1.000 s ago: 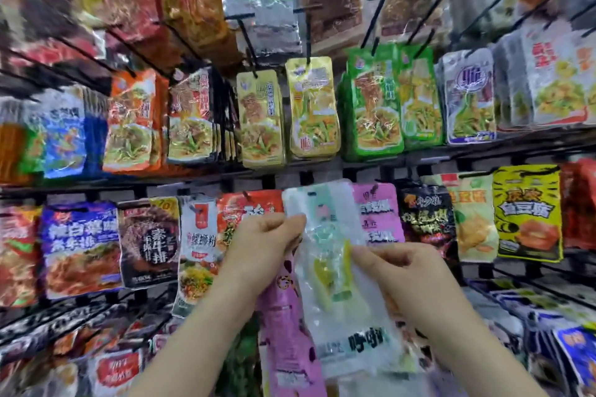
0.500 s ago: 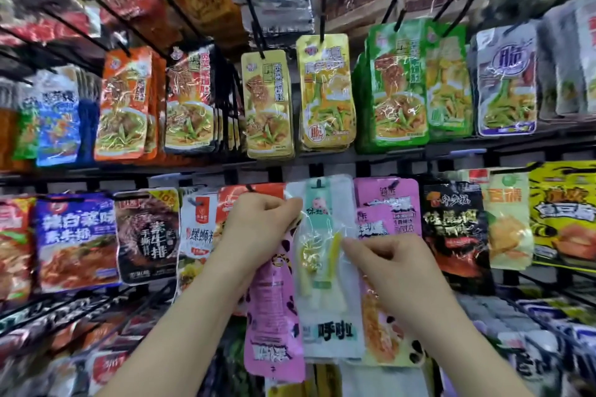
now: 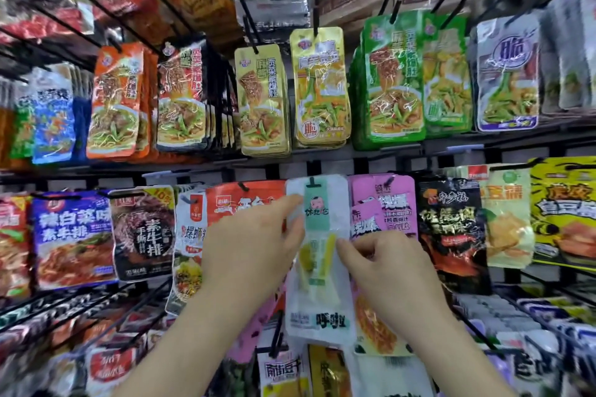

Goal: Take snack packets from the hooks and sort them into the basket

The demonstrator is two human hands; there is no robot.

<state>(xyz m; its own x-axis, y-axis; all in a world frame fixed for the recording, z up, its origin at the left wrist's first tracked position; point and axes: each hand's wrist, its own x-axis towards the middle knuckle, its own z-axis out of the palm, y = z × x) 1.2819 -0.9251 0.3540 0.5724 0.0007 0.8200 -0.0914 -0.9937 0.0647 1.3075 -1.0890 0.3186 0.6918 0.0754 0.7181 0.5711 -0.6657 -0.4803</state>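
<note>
Fingers of the left hand (image 3: 254, 248) and right hand (image 3: 387, 271) pinch a glossy, translucent packet (image 3: 317, 306) — long, rectangular — by its edges.

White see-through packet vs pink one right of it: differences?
Look: white packet is pale, partly see-through; pink packet is opaque pink. Handling: left hand is on one edge of white packet, right hand pinches the other; pink packet hangs partly behind that hand. Both hang on hooks in one row.
</note>
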